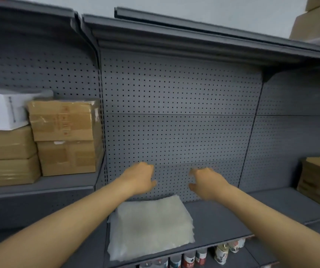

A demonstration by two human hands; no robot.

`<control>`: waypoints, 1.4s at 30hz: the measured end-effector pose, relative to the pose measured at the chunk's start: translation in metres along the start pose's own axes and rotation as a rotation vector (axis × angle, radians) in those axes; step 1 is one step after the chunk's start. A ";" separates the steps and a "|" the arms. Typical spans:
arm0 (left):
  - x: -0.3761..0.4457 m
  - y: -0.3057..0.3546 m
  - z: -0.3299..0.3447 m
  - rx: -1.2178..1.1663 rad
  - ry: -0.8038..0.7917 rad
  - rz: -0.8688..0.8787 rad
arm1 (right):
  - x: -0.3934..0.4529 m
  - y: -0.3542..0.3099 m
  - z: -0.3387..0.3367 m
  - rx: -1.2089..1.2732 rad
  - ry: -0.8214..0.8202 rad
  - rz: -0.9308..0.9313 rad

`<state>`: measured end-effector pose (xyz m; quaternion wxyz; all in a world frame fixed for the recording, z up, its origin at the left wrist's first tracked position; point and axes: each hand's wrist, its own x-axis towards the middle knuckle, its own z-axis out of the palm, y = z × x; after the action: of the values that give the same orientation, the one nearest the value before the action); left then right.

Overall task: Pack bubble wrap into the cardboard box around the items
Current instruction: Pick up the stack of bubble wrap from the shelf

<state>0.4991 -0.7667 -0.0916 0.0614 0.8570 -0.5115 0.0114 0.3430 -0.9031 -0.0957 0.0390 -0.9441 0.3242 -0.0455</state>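
Flat stack of translucent whitish bubble wrap sheets (151,227) lying on the grey metal shelf (219,219), front edge close to the shelf lip, long axis running from the lip back toward the grey perforated back panel (174,113). Hovering above and beyond its far edge, left hand (140,177) and right hand (206,183), both empty, fingers (151,171) loosely curled and a little spread, touching nothing. Stack sitting below and nearer the body than both hands, so a downward and slightly backward reach called for; left hand over the stack's far left corner, right hand out past its far right corner, left looking marginally nearer. Likely step in hand: reaching to lift a sheet, nothing gripped yet. No open cardboard box for packing in view. Outward from there: taped brown cardboard cartons (64,136) stacked on the shelf to the left, a white carton (2,111) beside them, flattened brown cardboard (317,180) at far right, and small tins (194,257) on the level below.
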 end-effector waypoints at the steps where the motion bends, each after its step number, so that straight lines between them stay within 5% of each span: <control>1: 0.012 -0.003 0.007 -0.013 -0.010 -0.007 | 0.014 0.004 0.005 0.000 -0.005 -0.003; 24: 0.224 -0.117 0.234 -0.087 -0.203 -0.293 | 0.279 0.082 0.230 0.156 -0.382 -0.038; 37: 0.224 -0.135 0.343 -0.190 -0.319 -0.553 | 0.324 0.113 0.338 0.261 -0.565 0.172; 42: 0.211 -0.129 0.366 -0.254 -0.209 -0.595 | 0.316 0.109 0.362 0.295 -0.598 0.246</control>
<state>0.6974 -0.9336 -0.4497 0.1154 0.9508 -0.2399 -0.1585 0.5644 -1.1675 -0.4469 0.2733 -0.8538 0.3995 0.1915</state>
